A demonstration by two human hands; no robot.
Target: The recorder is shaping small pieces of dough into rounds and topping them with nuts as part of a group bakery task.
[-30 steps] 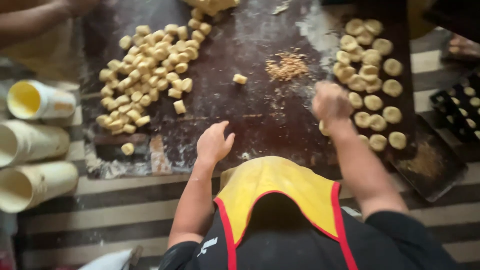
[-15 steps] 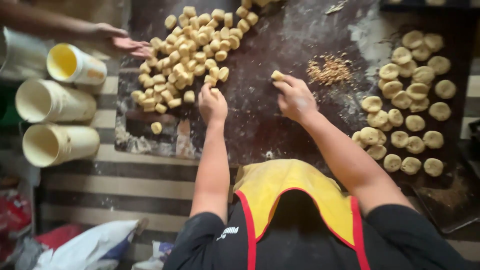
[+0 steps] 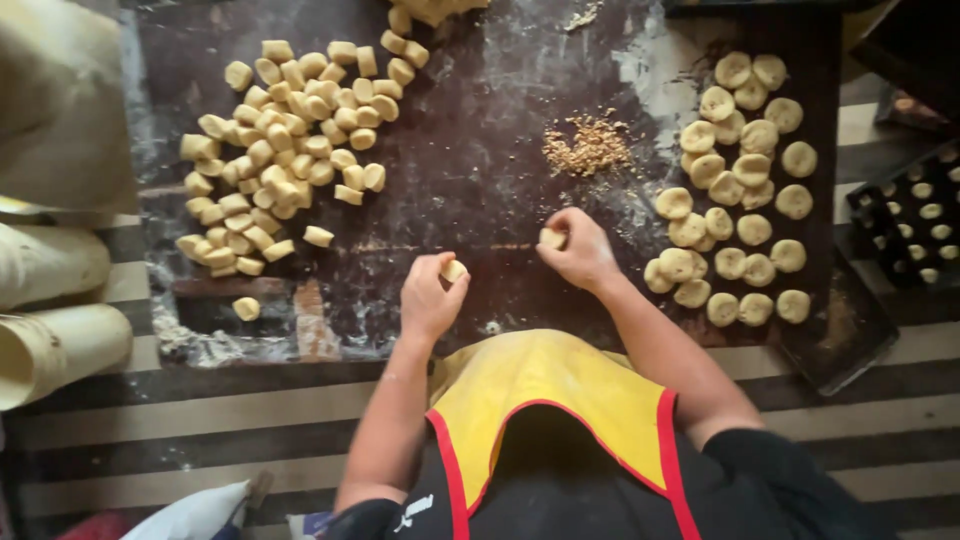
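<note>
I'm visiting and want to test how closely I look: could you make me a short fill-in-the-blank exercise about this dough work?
1. Each hand, the left hand and the right hand, holds one piece of ____.
2. The pile of cut dough pieces lies on the person's ____ side.
3. The round flattened pieces lie on the person's ____ side.
4. The person's apron is mostly ____ with red trim.

Missing words: dough; left; right; yellow

place: bakery work floor | evidence: floured board, dough pieces, tray
</note>
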